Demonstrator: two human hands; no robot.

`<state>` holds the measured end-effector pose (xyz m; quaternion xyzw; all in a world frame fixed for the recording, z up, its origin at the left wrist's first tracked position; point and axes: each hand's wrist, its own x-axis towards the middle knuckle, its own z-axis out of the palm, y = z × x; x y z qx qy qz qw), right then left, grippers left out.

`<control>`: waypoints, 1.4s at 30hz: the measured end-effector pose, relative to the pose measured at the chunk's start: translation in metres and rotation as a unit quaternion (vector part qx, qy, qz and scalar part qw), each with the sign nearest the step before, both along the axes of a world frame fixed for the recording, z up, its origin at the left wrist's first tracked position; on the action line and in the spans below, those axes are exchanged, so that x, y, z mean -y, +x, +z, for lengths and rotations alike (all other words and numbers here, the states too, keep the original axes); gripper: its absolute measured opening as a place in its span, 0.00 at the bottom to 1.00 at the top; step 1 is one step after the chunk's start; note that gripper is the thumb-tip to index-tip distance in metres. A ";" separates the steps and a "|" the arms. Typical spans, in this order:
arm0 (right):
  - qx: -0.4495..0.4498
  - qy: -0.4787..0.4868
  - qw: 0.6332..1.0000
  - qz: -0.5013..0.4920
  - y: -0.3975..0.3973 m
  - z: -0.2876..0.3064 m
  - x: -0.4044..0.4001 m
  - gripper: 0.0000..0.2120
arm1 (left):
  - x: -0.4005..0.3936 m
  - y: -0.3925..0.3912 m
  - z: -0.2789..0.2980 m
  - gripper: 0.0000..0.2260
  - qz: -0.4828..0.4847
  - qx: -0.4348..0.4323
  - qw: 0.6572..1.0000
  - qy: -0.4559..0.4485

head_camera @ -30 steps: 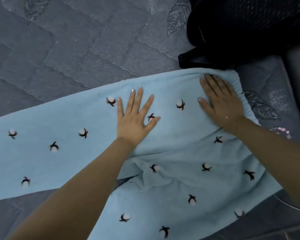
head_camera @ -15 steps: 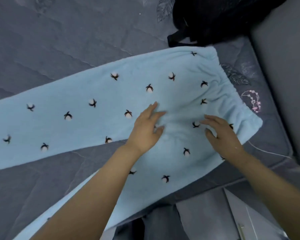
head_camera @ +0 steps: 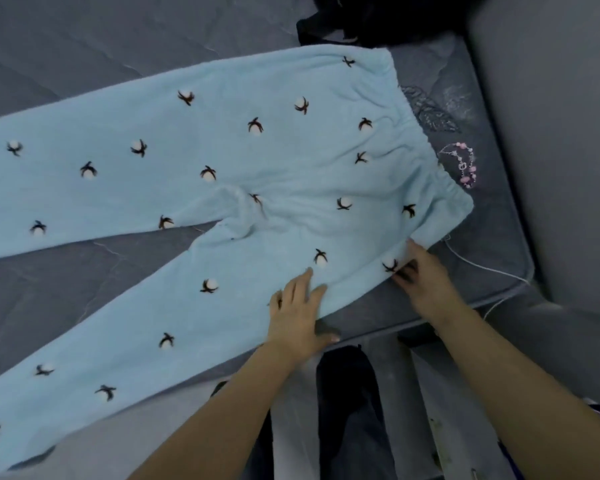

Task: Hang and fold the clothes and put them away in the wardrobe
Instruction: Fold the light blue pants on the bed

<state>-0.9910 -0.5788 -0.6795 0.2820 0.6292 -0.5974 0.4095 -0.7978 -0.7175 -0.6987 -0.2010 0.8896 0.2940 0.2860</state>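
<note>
- Trousers (head_camera: 257, 174) of pale blue fleece with small dark-and-white motifs lie flat on a grey quilted bed cover (head_camera: 84, 46), waistband toward the right, the two legs splayed apart and running off the left edge of the view.
- The left hand (head_camera: 297, 313) rests at the near side edge of the trousers below the hip, fingers straight and spread on the cloth, thumb off the fabric over the bed edge.
- The right hand (head_camera: 425, 277) is at the near corner of the waistband; its fingertips look tucked under the hem as if pinching it, though shadow there makes the grip hard to confirm.
- The fabric looks thick, soft and light: it should drape and bunch without holding a crease, and is unlikely to slip on the quilted cover.
- A good hold would be the elastic waistband corner with one hand and the near side seam with the other, to carry the near leg over the far one.
- A beaded bracelet (head_camera: 463, 164) and a thin white cord (head_camera: 482, 265) lie just beside the waistband; a black bag (head_camera: 378, 19) sits beyond the trousers.
</note>
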 end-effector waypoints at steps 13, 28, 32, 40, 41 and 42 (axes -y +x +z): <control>-0.024 0.024 0.994 -0.108 -0.045 0.018 -0.020 0.22 | -0.021 0.000 0.027 0.11 0.203 -0.126 0.971 -0.016; -0.007 -0.081 0.990 -0.115 -0.077 0.090 0.013 0.14 | 0.037 -0.005 0.137 0.21 0.189 -0.221 0.947 -0.138; -0.018 -0.093 0.992 -0.080 -0.094 0.100 0.054 0.04 | 0.099 -0.004 0.157 0.12 0.247 -0.244 0.923 -0.165; -0.055 -0.078 0.995 -0.014 -0.124 0.098 0.175 0.11 | 0.268 -0.071 0.137 0.10 0.341 -0.234 0.902 -0.123; -0.054 -0.065 0.996 -0.006 -0.128 0.094 0.189 0.13 | 0.286 -0.081 0.130 0.09 0.367 -0.211 0.899 -0.109; -0.052 -0.052 0.997 -0.002 -0.132 0.090 0.202 0.15 | 0.303 -0.092 0.121 0.08 0.386 -0.182 0.900 -0.089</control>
